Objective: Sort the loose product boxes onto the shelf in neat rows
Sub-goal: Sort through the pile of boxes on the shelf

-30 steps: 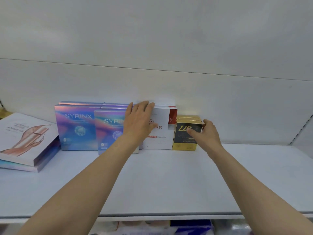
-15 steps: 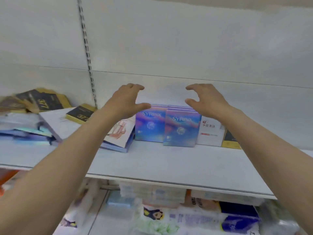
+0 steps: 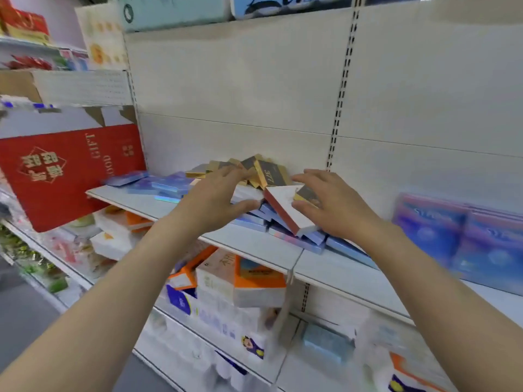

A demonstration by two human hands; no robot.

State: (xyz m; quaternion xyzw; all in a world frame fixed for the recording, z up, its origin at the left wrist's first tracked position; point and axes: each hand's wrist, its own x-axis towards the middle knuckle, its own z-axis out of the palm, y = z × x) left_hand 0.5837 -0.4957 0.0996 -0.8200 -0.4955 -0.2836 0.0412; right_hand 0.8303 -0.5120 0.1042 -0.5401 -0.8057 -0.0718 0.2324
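A loose heap of boxes lies on the white shelf [image 3: 254, 244]: black-and-gold boxes [image 3: 271, 172] at the back, flat blue boxes [image 3: 169, 183] to the left and underneath, and a white box with a red edge [image 3: 285, 206] tilted on top. My left hand [image 3: 215, 199] hovers over the heap with spread, slightly bent fingers and holds nothing. My right hand [image 3: 325, 205] reaches in from the right, fingers spread at the white box's far edge, with no closed grip visible. Upright blue-purple boxes [image 3: 467, 236] stand in a row at the right.
A big red gift box [image 3: 65, 171] leans at the shelf's left end. The shelf below holds orange-and-white cartons [image 3: 240, 278]. More packages fill the lower shelves. Slotted uprights [image 3: 339, 94] run up the back panel.
The view has swung left from the tidy row to the messy heap. Both hands have dropped from above the standing blue boxes to the loose pile.
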